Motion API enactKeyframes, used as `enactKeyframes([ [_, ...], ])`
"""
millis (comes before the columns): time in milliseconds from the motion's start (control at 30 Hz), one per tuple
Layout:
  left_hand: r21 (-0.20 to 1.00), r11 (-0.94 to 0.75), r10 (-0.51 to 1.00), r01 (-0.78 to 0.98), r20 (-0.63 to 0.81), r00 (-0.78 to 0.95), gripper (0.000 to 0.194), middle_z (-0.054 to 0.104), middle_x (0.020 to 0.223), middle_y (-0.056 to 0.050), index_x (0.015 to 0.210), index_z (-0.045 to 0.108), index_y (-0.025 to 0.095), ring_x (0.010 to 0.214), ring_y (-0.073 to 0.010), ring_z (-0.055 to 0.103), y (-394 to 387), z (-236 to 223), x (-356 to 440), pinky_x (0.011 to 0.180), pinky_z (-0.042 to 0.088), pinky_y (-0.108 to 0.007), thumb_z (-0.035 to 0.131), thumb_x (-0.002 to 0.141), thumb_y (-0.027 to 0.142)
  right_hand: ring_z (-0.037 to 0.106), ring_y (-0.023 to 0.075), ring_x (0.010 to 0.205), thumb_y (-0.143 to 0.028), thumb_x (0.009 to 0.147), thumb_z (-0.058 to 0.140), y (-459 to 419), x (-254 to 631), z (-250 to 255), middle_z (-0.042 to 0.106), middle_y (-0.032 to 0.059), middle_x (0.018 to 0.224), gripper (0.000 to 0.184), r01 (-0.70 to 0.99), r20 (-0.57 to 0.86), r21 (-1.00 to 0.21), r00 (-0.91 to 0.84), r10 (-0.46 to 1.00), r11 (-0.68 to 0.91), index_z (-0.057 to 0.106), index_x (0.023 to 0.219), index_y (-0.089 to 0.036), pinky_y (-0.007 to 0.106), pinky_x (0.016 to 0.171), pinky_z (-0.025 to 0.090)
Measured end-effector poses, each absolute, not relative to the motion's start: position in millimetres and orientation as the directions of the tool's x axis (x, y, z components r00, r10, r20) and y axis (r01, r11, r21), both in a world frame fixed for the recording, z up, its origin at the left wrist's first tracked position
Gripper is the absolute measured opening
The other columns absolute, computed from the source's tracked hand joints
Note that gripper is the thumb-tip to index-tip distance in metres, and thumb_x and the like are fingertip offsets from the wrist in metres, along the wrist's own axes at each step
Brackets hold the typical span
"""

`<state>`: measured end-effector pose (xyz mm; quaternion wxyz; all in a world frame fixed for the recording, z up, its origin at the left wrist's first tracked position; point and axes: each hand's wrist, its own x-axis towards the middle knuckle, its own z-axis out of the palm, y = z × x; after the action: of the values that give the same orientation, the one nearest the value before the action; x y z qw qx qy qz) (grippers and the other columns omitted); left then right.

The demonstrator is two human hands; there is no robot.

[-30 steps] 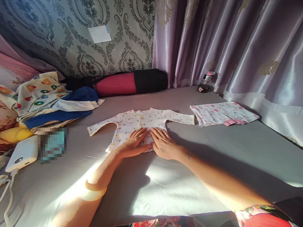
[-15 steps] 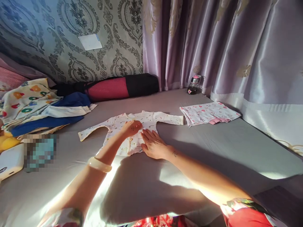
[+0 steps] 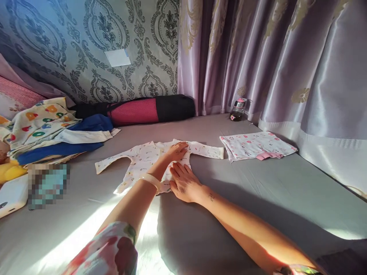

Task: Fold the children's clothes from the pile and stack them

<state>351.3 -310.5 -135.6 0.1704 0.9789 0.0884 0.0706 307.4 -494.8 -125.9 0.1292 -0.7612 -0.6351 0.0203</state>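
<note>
A small white baby shirt (image 3: 143, 158) with a tiny print lies spread on the grey sheet, both sleeves stretched out sideways. My left hand (image 3: 178, 151) rests on its upper right part, fingers extended toward the right sleeve. Just below, my right hand (image 3: 185, 181) lies flat on the lower right front, fingers outstretched. Neither hand grips the cloth. My left forearm, with a pale bangle (image 3: 150, 180) on it, covers part of the shirt's middle and lower front.
To the right lies a folded white-and-pink printed garment (image 3: 255, 145). A bottle (image 3: 237, 110) of dark liquid stands by the curtain (image 3: 218, 57). A red-and-black roll (image 3: 134, 111) lies along the wall. Piled clothes (image 3: 57, 133) and a white object (image 3: 13, 194) are at left.
My left hand has slid right and away from me across the shirt, and its fingers have straightened. My right hand stays flat in nearly the same place. The view has shifted slightly.
</note>
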Motion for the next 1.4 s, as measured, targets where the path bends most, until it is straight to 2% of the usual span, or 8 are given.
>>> enactKeyframes([
  [233, 0.135, -0.953, 0.248, 0.272, -0.172, 0.953, 0.056, 0.03, 0.16, -0.008, 0.149, 0.038, 0.031, 0.143, -0.0368, 0.029, -310.8, -115.3, 359.1, 0.113, 0.028, -0.056, 0.036, 0.095, 0.047, 0.025, 0.0324, 0.144, -0.033, 0.098, 0.035, -493.1, 308.9, -132.8, 0.034, 0.0205, 0.154, 0.055, 0.954, 0.143, -0.252, 0.2, 0.969, -0.159, 0.036, 0.145, -0.004, 0.051, 0.119, 0.021],
  [567, 0.066, -0.958, 0.252, 0.278, -0.26, 0.932, 0.072, 0.04, 0.15, -0.013, 0.149, 0.038, 0.03, 0.137, -0.0383, 0.032, -320.2, -90.1, 370.1, 0.11, 0.029, -0.053, 0.041, 0.087, 0.066, 0.03, 0.0301, 0.14, -0.03, 0.096, 0.041, -493.2, 307.6, -130.9, 0.039, 0.019, 0.15, 0.05, 0.942, 0.186, -0.293, 0.223, 0.957, -0.163, 0.039, 0.141, -0.008, 0.05, 0.117, 0.024],
  [733, 0.026, -0.955, 0.28, 0.296, -0.254, 0.926, 0.069, 0.047, 0.143, -0.014, 0.14, 0.048, 0.03, 0.134, -0.0386, 0.038, -327.1, -86.5, 373.5, 0.106, 0.034, -0.053, 0.036, 0.087, 0.071, 0.033, 0.0314, 0.137, -0.031, 0.096, 0.044, -493.6, 307.6, -133.6, 0.041, 0.0204, 0.147, 0.047, 0.949, 0.252, -0.28, 0.22, 0.942, -0.147, 0.043, 0.137, -0.008, 0.051, 0.114, 0.027],
  [900, 0.04, -0.958, 0.273, 0.282, -0.153, 0.95, 0.053, 0.053, 0.136, -0.012, 0.137, 0.049, 0.026, 0.127, -0.0298, 0.05, -336.1, -80.2, 384.6, 0.103, 0.041, -0.043, 0.039, 0.094, 0.055, 0.043, 0.0297, 0.127, -0.029, 0.096, 0.047, -496.9, 309.2, -128.9, 0.054, 0.0179, 0.132, 0.035, 0.959, 0.304, -0.264, 0.187, 0.934, -0.106, 0.053, 0.124, -0.01, 0.048, 0.108, 0.033],
  [1033, 0.086, -0.995, 0.045, 0.055, -0.113, 0.993, 0.044, 0.058, 0.133, -0.011, 0.134, 0.054, 0.02, 0.122, -0.0236, 0.055, -357.9, -66.4, 403.7, 0.104, 0.041, -0.033, 0.048, 0.093, 0.037, 0.048, 0.0268, 0.122, -0.03, 0.097, 0.048, -496.9, 303.8, -131.3, 0.06, 0.0136, 0.125, 0.025, 0.962, 0.411, -0.27, 0.142, 0.901, -0.029, 0.058, 0.115, -0.015, 0.049, 0.11, 0.029],
  [1200, 0.228, -0.965, -0.18, -0.13, -0.214, 0.96, 0.039, 0.068, 0.118, -0.006, 0.126, 0.06, 0.02, 0.104, -0.0181, 0.064, -392.5, -50.9, 428.9, 0.093, 0.047, -0.026, 0.051, 0.092, 0.036, 0.055, 0.0234, 0.112, -0.025, 0.097, 0.048, -494.9, 301.5, -137.6, 0.068, 0.0083, 0.108, 0.017, 0.961, 0.428, -0.269, 0.057, 0.902, 0.067, 0.064, 0.098, -0.018, 0.042, 0.104, 0.033],
  [1300, 0.326, -0.932, -0.225, -0.156, -0.187, 0.956, 0.039, 0.071, 0.113, -0.006, 0.123, 0.063, 0.02, 0.099, -0.0174, 0.065, -394.6, -48.6, 435.9, 0.088, 0.049, -0.025, 0.054, 0.089, 0.037, 0.058, 0.0229, 0.104, -0.016, 0.092, 0.048, -497.0, 319.7, -132.5, 0.069, 0.0084, 0.105, 0.018, 0.963, 0.386, -0.265, 0.151, 0.91, -0.048, 0.065, 0.097, -0.017, 0.039, 0.098, 0.037],
  [1400, 0.451, -0.889, -0.132, -0.082, -0.081, 0.988, 0.035, 0.073, 0.101, -0.006, 0.114, 0.068, 0.016, 0.088, -0.017, 0.067, -374.9, -51.9, 433.6, 0.079, 0.051, -0.026, 0.05, 0.089, 0.034, 0.06, 0.0221, 0.097, -0.007, 0.088, 0.045, -502.7, 351.1, -122.2, 0.069, 0.0091, 0.102, 0.025, 0.915, 0.322, -0.299, 0.363, 0.874, -0.27, 0.066, 0.099, -0.015, 0.035, 0.09, 0.04],
])
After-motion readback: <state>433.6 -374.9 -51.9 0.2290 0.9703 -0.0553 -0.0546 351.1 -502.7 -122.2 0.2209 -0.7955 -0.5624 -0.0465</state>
